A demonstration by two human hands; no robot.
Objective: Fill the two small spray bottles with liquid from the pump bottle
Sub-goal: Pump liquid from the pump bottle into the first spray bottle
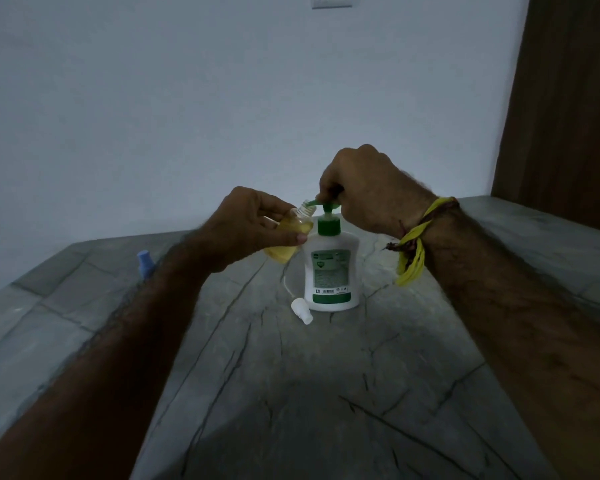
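A white pump bottle [331, 268] with a green pump head stands upright on the grey stone table [291, 393]. My right hand [364, 188] grips the green pump head from above. My left hand [246, 226] holds a small clear spray bottle [286, 239] tilted, with its open neck right at the pump's spout; yellow liquid fills most of it. Its white spray cap [301, 310] with a thin tube lies on the table just left of the pump bottle's base. A second small bottle with a blue cap [145, 263] stands at the left, partly hidden by my left forearm.
A pale wall rises behind the table's far edge. A brown wooden panel [568, 109] stands at the right. A yellow thread band [416, 244] circles my right wrist. The room is dim.
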